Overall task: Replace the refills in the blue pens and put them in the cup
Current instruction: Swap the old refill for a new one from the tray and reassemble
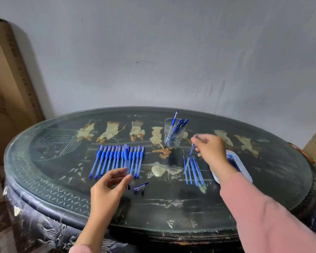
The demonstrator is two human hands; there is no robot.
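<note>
Between your hands, looks mid-swap: right hand [211,149] pinches a refill [190,156], left hand [108,187] holds the pen barrel [126,157]; next, line them up.

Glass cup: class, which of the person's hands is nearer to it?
Right. The right hand is just right of the glass cup; the left hand is far nearer the viewer, left of it.

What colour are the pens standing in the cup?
Blue. The pens lean in a clear cup, best seen in the head view.
</note>
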